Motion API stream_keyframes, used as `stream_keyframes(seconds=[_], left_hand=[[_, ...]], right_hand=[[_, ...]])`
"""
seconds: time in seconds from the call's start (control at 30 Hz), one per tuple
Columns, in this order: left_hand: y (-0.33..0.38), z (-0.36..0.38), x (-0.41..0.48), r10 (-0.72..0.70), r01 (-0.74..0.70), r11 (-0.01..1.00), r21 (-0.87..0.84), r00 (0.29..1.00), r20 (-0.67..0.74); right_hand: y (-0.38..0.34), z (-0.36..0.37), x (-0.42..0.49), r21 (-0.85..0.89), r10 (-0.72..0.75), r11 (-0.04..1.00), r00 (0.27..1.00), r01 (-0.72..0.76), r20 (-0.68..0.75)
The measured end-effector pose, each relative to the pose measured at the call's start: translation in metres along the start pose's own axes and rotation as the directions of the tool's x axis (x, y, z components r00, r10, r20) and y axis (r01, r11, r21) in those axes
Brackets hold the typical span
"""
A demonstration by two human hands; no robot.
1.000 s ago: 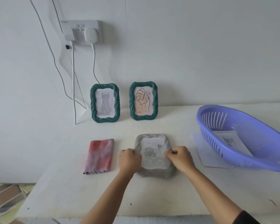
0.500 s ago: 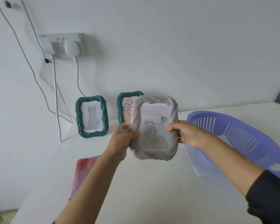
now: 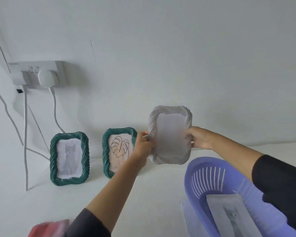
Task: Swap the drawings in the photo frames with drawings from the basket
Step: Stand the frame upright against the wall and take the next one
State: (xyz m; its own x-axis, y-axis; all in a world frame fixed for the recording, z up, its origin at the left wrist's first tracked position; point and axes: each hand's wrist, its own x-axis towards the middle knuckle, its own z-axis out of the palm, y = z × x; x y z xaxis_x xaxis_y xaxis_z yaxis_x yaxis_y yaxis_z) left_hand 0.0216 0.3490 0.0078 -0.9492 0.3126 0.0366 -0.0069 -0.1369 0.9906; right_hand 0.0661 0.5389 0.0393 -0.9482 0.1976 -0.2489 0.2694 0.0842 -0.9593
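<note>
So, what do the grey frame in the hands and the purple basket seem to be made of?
The grey frame: probably moulded plastic or resin, matte; its rope-like twisted ridges look cast, though painted plaster cannot be excluded. The purple basket: plastic, smooth with slight sheen; uniform colour and thin, evenly cut slots in the wall suggest moulding.

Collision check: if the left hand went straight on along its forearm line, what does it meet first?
The left hand grips the white frame at its left edge, so nothing lies between them. Past that, the line runs to the wall. The green leaf frame sits left of it; depth unclear.
</note>
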Motion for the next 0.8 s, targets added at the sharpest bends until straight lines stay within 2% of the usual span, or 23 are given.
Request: stream_keyframes(seconds=[0.23,0.47,0.63,0.8], left_hand=[[-0.050,0.012,0.054,-0.097,0.099,0.994,0.040,0.994,-0.057],[-0.084,0.013,0.067,-0.151,0.155,0.987,0.042,0.984,-0.090],[-0.091,0.008,0.064,-0.137,0.144,0.986,0.082,0.987,-0.084],[-0.099,0.004,0.049,-0.086,0.112,0.982,0.152,0.982,-0.167]], right_hand=[[0.027,-0.020,0.065,-0.076,0.072,0.995,0.997,-0.070,0.030],[0.049,-0.024,0.090,-0.089,0.134,0.988,0.990,-0.129,0.051],[0.061,-0.022,0.094,-0.094,0.152,0.985,0.985,-0.144,0.078],[0.063,-0.027,0.088,-0.217,0.108,0.973,0.989,-0.084,0.101]])
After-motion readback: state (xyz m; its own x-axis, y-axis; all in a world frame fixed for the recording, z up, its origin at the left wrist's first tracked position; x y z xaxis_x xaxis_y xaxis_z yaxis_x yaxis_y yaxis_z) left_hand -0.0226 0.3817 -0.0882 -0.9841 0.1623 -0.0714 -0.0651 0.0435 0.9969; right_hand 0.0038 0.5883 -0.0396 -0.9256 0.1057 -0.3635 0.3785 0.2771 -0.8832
